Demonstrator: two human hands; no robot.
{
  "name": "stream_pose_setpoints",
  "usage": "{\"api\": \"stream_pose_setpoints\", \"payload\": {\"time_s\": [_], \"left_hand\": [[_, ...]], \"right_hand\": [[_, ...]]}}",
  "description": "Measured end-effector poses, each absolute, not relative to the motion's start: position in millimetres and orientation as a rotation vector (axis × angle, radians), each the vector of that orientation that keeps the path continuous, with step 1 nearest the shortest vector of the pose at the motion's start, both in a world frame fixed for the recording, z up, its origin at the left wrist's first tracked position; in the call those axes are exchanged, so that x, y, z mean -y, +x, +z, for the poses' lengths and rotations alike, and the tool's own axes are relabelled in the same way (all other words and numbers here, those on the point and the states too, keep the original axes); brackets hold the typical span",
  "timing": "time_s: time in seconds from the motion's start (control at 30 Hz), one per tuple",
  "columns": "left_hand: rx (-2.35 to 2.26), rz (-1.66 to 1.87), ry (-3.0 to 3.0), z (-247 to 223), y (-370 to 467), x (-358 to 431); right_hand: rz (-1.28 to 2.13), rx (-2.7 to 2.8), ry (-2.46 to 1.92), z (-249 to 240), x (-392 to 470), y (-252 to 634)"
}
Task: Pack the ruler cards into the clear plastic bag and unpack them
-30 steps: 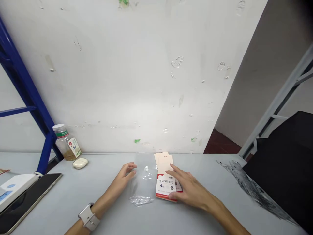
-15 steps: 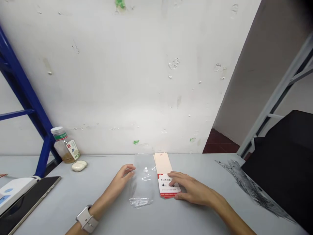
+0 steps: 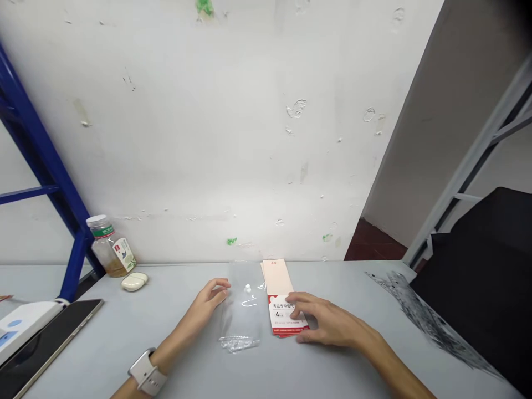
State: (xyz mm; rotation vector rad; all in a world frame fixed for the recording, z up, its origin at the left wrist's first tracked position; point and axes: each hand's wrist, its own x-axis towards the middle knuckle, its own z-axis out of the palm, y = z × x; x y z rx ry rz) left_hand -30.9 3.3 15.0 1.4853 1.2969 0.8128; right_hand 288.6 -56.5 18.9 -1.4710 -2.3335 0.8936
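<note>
Several clear plastic sleeves (image 3: 241, 316) lie flat, stacked, near the middle of the grey table. My left hand (image 3: 213, 296) rests at their left edge, fingers curved and apart, holding nothing. To their right is a small stack of cream cards (image 3: 277, 278) with red and white printed lower ends (image 3: 282, 318). My right hand (image 3: 328, 321) lies over the lower right part of this stack, fingers spread, fingertips on or just above the print; whether they touch is hard to tell. A watch with a pale strap is on my left wrist.
At the left stand a bottle (image 3: 112, 249), an off-white case (image 3: 134, 281), a dark tablet or phone (image 3: 50, 338) and a white box (image 3: 25, 324). A white wall rises behind the table (image 3: 187, 371). Black material (image 3: 482, 288) and a grey patterned sheet (image 3: 428, 316) are at the right.
The fingers of my right hand have shifted very slightly on the printed end of the cards. My left hand, the sleeves and the cards look unmoved.
</note>
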Motion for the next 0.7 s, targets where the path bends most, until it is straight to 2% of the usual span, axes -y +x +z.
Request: {"api": "stream_pose_setpoints", "payload": {"time_s": [0.27,0.57,0.7], "left_hand": [[-1.282,0.877,1.504,11.8,-30.0,-4.9],[-1.298,0.869,1.485,15.4,-30.4,-3.4],[-1.283,0.864,1.507,12.3,-31.8,-3.6]], "right_hand": [[0.696,2.455,-1.334,8.0,49.5,258.8],[0.864,2.38,-1.349,9.4,46.6,268.8],[0.838,2.33,-1.43,3.1,48.3,261.8]]}}
